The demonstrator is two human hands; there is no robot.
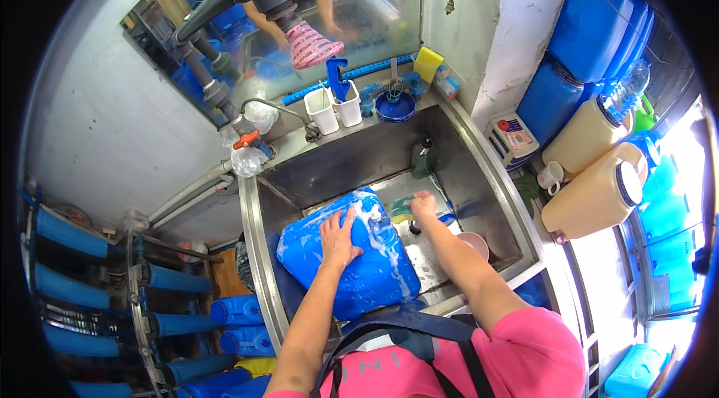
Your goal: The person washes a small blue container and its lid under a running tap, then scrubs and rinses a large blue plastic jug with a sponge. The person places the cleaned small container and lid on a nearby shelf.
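A large blue plastic jug (371,274) lies tilted in a stainless steel sink (387,182), with white suds streaked over its upper faces. My left hand (338,241) rests on the jug, fingers spread and thumb apart. To the right of the jug, my right hand (424,206) grips a green and yellow scrubbing sponge (402,210), slightly blurred. A small dark cap-like object and a blue-handled thing partly show below that hand. The pink bowl (474,243) is partly covered by my right forearm. At the sink's back wall stands a dark green bottle (422,159).
Behind the sink, a ledge carries white containers (322,111) and a blue bowl (396,107). A grey pipe with a pink-wrapped outlet (313,45) overhangs them; its valve has an orange handle (246,140). Beige jugs (590,196) stand at right, blue filter housings (180,277) at left.
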